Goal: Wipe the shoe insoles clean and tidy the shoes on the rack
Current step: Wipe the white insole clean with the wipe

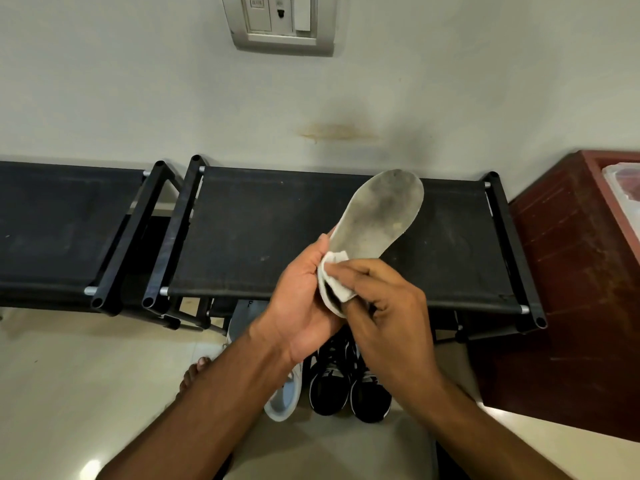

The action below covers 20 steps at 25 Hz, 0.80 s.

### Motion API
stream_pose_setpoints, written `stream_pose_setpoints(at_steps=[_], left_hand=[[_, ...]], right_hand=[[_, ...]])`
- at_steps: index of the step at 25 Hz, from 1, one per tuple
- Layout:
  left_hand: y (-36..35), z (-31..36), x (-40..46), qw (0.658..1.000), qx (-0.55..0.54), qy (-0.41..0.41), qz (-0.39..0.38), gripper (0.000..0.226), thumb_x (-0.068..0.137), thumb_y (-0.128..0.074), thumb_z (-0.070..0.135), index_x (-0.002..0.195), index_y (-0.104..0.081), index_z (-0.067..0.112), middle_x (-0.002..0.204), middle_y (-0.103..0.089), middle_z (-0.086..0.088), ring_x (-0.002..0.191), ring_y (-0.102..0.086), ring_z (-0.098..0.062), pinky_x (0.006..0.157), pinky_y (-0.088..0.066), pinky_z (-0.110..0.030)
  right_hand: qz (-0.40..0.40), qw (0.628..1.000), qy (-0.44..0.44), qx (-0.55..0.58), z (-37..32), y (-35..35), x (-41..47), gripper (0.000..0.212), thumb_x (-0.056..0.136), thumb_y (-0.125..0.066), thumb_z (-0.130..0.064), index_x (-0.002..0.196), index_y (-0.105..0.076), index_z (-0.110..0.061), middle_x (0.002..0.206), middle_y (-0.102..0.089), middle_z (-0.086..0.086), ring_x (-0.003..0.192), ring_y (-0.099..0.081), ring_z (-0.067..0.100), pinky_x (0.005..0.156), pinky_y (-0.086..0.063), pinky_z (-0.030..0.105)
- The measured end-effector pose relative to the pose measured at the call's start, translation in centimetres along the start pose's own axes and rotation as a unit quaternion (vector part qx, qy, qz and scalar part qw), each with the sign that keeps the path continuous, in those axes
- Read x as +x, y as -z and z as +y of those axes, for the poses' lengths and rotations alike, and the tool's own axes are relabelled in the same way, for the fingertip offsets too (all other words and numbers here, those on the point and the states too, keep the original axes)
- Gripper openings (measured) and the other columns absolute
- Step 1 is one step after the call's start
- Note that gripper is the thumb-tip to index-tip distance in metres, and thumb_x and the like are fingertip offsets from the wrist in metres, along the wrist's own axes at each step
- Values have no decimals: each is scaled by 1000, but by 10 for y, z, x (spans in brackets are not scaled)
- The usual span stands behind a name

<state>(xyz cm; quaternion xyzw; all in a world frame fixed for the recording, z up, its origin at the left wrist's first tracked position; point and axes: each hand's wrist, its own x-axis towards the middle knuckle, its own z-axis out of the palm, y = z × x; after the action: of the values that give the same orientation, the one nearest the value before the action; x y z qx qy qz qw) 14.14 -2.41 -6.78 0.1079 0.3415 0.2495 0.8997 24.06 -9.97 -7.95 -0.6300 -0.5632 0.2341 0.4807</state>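
A dirty grey insole points up and to the right above the black rack. My left hand grips its heel end from the left. My right hand pinches a small white cloth against the insole's heel part. Below my hands, on the floor, stand a pair of black sneakers and a white shoe, partly hidden by my arms.
The black fabric-topped shoe rack stands against the wall, with a second one to its left. A red-brown cabinet stands at the right. A switch plate is on the wall above. My bare foot is on the pale floor.
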Motion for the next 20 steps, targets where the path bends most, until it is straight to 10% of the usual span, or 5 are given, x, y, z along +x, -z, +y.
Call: stream_pose_setpoints(at_steps=[8, 13, 20], left_hand=[[-5, -4, -10, 1000, -17, 22, -1, 40, 99, -43, 35, 114, -65, 5, 99, -70, -9, 89, -67, -17, 93, -49, -28], [3, 13, -5, 999, -34, 23, 23, 45, 92, -50, 39, 110, -65, 1, 99, -67, -13, 92, -65, -22, 91, -53, -31], [-4, 1, -6, 999, -22, 24, 16, 42, 98, -43, 36, 111, -66, 4, 96, -70, -10, 84, -69, -18, 83, -56, -28]], right_hand=[[20, 973, 101, -206, 20, 16, 12, 32, 91, -51, -16, 113, -73, -10, 109, -67, 0, 102, -61, 16, 85, -52, 31], [-67, 995, 66, -39, -7, -2, -6, 25, 89, -67, -4, 112, -74, -12, 109, -69, -6, 106, -63, 7, 91, -52, 25], [-14, 988, 56, -141, 12, 10, 4, 29, 86, -61, -2, 110, -74, -12, 107, -68, -5, 104, -61, 10, 88, -52, 28]])
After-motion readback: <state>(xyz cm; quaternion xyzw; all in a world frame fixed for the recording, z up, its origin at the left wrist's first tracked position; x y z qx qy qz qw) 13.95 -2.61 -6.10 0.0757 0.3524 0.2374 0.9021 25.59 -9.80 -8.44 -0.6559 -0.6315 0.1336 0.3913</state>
